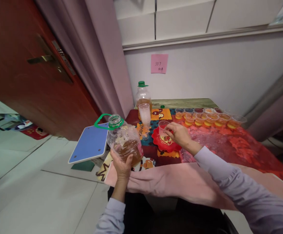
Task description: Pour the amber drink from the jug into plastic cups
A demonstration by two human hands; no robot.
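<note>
My left hand is closed around the lower side of a big clear plastic jug with brown liquid in it. The jug leans a little to the left; its mouth is uncapped and a green handle hangs at the neck. Between the fingers of my right hand is the rim of a clear plastic cup, which looks to have no drink in it. That cup is over a red scalloped plate; whether it touches the plate I cannot tell.
Behind the jug stand a stack of clear cups and a second jug with a green cap. Several cups of yellow drink stand in rows at the right. A green cap lies near the wall. A blue board is at the left.
</note>
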